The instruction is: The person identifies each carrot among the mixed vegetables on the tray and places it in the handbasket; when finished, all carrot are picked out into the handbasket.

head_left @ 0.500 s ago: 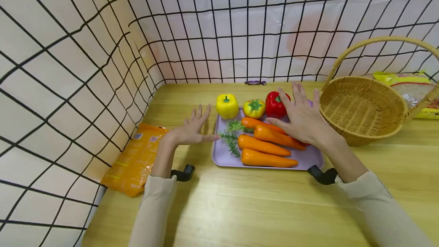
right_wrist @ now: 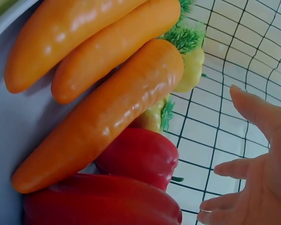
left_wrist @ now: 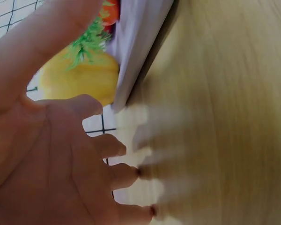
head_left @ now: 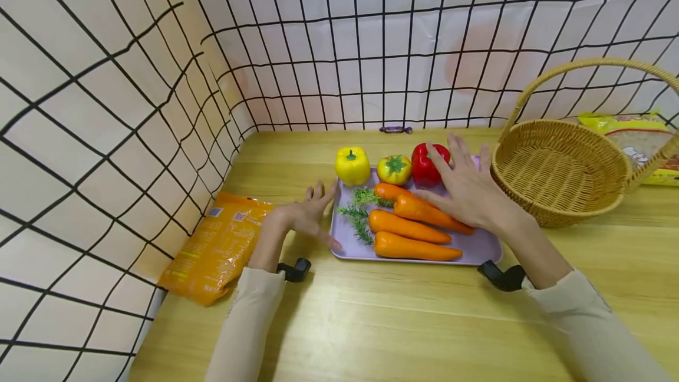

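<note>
A lilac tray (head_left: 424, 255) carries several orange carrots (head_left: 419, 247), some with green tops. Along its far side are a yellow bell pepper (head_left: 352, 166), a yellow tomato-like vegetable with green leaves (head_left: 394, 170) and a red bell pepper (head_left: 427, 164). My left hand (head_left: 305, 217) is at the tray's left edge, thumb over the rim, fingers spread and holding nothing. Above the tray's right part my right hand (head_left: 469, 193) hovers with fingers spread, overlapping the red pepper and the upper carrots. A second, larger red vegetable (right_wrist: 103, 201) shows in the right wrist view; in the head view that hand covers it.
A wicker basket (head_left: 557, 217) with a tall handle stands right of the tray, a yellow bag (head_left: 649, 140) behind it. On the left lies an orange packet (head_left: 220, 252). A small purple wrapped item (head_left: 395, 129) lies by the back grid-patterned wall (head_left: 371, 28).
My left hand has moved right and a little nearer me, to the tray's edge, its fingers more bent. The right hand has shifted only slightly.
</note>
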Demonstrator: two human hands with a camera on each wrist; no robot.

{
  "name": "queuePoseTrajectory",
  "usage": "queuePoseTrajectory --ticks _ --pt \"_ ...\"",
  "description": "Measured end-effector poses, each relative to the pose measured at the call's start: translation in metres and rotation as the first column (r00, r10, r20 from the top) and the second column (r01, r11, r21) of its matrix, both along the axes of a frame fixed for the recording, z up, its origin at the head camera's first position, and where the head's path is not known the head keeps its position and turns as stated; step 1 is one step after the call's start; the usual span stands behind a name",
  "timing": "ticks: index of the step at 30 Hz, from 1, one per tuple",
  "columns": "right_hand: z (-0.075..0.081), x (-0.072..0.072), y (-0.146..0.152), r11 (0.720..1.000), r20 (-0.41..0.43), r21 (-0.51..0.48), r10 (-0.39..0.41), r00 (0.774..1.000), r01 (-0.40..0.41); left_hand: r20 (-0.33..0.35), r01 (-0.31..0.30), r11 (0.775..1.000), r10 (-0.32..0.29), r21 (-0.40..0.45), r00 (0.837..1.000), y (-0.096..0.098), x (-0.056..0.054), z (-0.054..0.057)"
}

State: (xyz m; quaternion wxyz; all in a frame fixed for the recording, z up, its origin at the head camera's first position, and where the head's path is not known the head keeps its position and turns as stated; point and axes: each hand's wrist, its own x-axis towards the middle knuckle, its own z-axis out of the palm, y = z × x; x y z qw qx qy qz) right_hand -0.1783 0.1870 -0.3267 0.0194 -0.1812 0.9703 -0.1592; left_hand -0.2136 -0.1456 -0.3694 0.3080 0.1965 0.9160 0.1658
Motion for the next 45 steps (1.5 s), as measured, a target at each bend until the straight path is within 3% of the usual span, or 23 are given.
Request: queuePoseTrajectory --ticks 9,13,17,22,32,45 --pt "-0.002 0.008 -0.002 0.974 0.009 -0.160 0.165 0.986 -0.162 0.002 -0.003 0.995 0.003 -0.096 1.000 0.007 -0.001 -0.003" --pt "-0.006 0.012 -0.005 0.948 0.051 -0.262 0.198 0.979 -0.178 0.009 -0.008 0.994 0.009 -0.108 1.000 0.008 0.000 -0.003" --pt "-0.017 0.013 -0.008 0.926 0.036 -0.325 0.216 0.976 -0.193 0.013 -0.010 0.994 0.011 -0.110 1.000 0.008 0.000 -0.004" --pt "-0.029 0.012 -0.012 0.924 0.030 -0.345 0.189 0.982 -0.167 0.013 -0.006 0.994 0.008 -0.108 1.000 0.008 -0.001 -0.007" --pt "-0.038 0.011 -0.017 0.935 0.119 -0.352 0.092 0.989 -0.045 0.016 -0.007 0.996 0.008 -0.087 1.000 0.004 0.001 -0.008" --pt "-0.046 0.009 -0.018 0.926 0.099 -0.377 0.068 0.993 -0.025 0.012 0.004 0.995 -0.002 -0.096 1.000 0.004 -0.001 -0.007"
